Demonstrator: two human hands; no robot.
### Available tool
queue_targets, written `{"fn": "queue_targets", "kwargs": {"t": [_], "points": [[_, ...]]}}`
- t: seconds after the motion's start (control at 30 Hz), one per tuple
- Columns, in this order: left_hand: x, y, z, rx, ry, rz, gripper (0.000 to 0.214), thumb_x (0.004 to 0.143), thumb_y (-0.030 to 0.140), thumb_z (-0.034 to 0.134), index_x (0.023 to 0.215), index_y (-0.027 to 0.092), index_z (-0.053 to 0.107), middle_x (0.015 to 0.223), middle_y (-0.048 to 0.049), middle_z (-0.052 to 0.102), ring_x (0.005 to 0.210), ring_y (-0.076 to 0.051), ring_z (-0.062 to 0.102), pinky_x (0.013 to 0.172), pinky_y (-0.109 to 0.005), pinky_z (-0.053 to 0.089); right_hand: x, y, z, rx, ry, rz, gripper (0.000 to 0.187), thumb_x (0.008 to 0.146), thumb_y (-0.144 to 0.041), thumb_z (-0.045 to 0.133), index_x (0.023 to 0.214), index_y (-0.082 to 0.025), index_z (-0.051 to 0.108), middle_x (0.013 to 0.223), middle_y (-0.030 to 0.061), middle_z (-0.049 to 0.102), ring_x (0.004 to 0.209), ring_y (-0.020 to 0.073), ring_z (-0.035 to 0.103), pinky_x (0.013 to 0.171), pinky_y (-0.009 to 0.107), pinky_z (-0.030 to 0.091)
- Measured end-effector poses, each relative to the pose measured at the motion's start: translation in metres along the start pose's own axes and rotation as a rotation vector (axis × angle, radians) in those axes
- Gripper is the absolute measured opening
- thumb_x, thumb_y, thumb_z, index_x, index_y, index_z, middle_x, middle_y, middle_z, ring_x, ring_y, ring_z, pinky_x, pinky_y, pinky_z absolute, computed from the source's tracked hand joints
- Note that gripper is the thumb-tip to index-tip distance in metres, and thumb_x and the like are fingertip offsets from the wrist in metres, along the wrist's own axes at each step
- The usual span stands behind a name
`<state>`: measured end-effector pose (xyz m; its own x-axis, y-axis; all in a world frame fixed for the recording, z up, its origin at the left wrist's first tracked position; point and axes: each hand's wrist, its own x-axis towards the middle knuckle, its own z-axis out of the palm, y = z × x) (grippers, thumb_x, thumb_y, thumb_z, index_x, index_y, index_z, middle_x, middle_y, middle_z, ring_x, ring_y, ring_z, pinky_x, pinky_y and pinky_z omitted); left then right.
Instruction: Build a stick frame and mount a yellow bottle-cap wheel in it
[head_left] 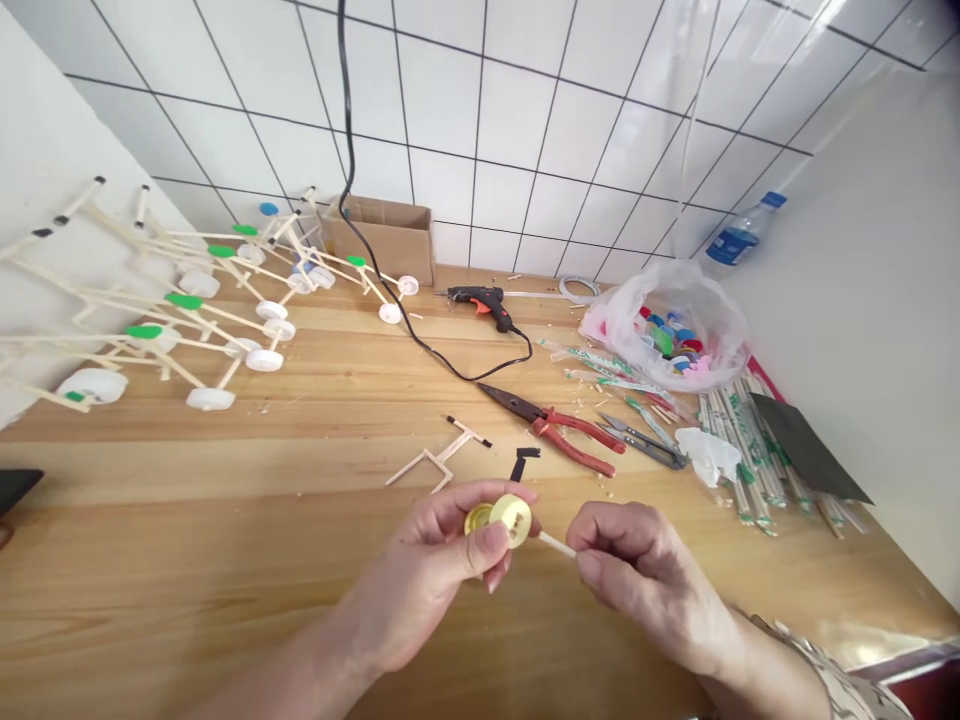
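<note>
Two yellow bottle caps are in my left hand (431, 570): the nearer cap (513, 520) lies under the thumb with small marks on its face, and the other cap (477, 517) sits behind it. My right hand (652, 580) pinches a short pale stick (557, 545) between thumb and fingers. The stick's free end points at the caps; whether it touches them I cannot tell. Just beyond my hands lie a small frame of joined sticks (442, 458) with black tips and a bent black strip (521, 462).
Red-handled pliers (574, 435), thread snips (643, 442) and a glue gun (484, 302) with a black cord lie farther back. A plastic bag of caps (667, 330) and wrapped chopsticks (739, 440) are at right. Several wheeled stick models (225, 340) stand at left, near a cardboard box (390, 240).
</note>
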<state>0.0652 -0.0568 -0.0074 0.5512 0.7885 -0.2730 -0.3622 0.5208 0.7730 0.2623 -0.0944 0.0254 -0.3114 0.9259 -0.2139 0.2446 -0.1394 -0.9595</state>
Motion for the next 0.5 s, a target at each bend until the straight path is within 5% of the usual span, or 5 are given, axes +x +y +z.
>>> {"fn": "queue_targets", "kwargs": {"t": [0.27, 0.5], "points": [[-0.003, 0.000, 0.005, -0.049, -0.066, -0.041, 0.024, 0.073, 0.039, 0.073, 0.093, 0.026, 0.075, 0.073, 0.0001, 0.055, 0.062, -0.010, 0.047, 0.059, -0.025, 0.038, 0.008, 0.014, 0.000, 0.445, 0.015, 0.035, 0.029, 0.083, -0.040, 0.060, 0.070, -0.016, 0.050, 0.051, -0.0082, 0.037, 0.043, 0.0045, 0.025, 0.041, 0.019, 0.021], [-0.003, -0.006, 0.005, 0.121, 0.014, -0.019, 0.028, 0.073, 0.041, 0.072, 0.097, 0.026, 0.073, 0.079, -0.0005, 0.063, 0.062, -0.011, 0.049, 0.058, -0.025, 0.040, 0.011, 0.009, 0.002, 0.385, 0.007, 0.023, 0.026, 0.083, -0.040, 0.062, 0.078, -0.014, 0.060, 0.064, -0.0020, 0.056, 0.054, 0.0073, 0.046, 0.052, 0.020, 0.037]]}}
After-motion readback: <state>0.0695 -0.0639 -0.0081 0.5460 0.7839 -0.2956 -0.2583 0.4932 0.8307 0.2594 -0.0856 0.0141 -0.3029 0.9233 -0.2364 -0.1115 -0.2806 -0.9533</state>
